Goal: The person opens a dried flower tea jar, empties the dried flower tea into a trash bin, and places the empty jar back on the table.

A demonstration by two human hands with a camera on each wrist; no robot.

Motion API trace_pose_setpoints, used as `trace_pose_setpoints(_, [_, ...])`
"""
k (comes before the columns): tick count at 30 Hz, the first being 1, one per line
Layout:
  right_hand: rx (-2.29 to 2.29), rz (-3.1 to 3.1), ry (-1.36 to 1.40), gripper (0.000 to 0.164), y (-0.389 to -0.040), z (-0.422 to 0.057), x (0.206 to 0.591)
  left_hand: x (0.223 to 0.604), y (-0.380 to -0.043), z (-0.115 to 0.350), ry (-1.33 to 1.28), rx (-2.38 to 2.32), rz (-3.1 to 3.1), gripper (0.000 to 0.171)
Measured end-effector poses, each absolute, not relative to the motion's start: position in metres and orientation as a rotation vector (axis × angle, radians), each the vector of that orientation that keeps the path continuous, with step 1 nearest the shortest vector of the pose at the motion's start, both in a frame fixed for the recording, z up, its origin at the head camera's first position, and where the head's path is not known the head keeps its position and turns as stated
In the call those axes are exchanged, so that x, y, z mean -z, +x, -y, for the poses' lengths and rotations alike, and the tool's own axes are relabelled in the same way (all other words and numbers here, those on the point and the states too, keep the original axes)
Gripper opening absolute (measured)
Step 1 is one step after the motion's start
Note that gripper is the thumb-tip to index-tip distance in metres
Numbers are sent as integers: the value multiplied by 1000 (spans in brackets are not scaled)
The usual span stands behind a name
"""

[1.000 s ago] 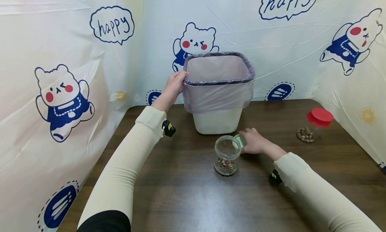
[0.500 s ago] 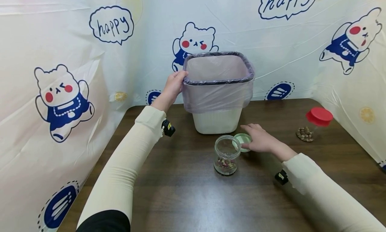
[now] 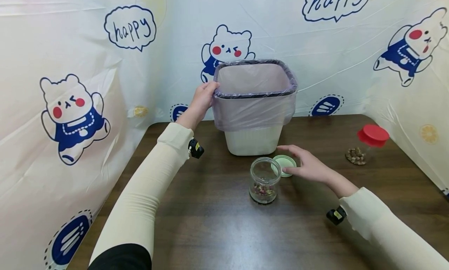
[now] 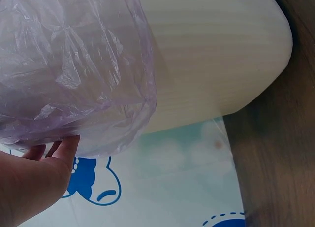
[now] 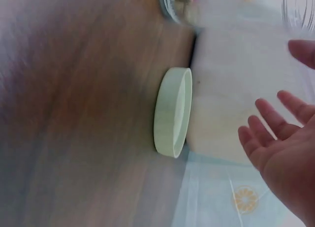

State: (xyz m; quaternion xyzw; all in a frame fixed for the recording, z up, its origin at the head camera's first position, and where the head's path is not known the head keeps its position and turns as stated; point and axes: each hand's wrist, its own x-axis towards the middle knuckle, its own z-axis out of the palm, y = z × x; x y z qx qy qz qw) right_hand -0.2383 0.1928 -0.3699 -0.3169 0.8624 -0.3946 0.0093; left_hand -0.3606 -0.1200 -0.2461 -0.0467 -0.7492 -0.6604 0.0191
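Note:
My left hand (image 3: 201,100) grips the left rim of a pale trash bin (image 3: 254,141), over its clear purple-tinted bag (image 3: 252,112). In the left wrist view, fingertips (image 4: 71,145) touch the bag, and part of the grip is hidden. A glass jar (image 3: 263,192), uncapped and holding some dried buds at the bottom, stands in front of the bin. Just right of the jar, a light green lid (image 3: 285,163) lies with its hollow side up. Spread and holding nothing, my right hand (image 3: 310,165) hovers beside the lid; the right wrist view shows a gap between them.
At the right of the brown table (image 3: 217,223) stands a clear jar with a red lid (image 3: 373,135) and small brown pieces (image 3: 356,156) inside. A printed curtain (image 3: 336,59) hangs behind and along both sides.
The right hand has let go of the green lid, which now lies flat on the table. That hand has drawn back slightly to the right; the left has kept its hold.

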Motion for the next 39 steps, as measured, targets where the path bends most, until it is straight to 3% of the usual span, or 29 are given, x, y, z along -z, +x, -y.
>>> trace_pose_setpoints(10, [1612,-2188,-1169,61,-231,-193,381,246,-362,120,-160,2063,2314,40])
trace_pose_setpoints(27, [1635,-2198,-1132,88,-222,-169,404,246,-360,120,-151,2050,2318,41])
trace_pose_setpoints(39, [1685,-2143,-1188,84,-216,-152,396,247,-361,120,-163,2014,2330,37])
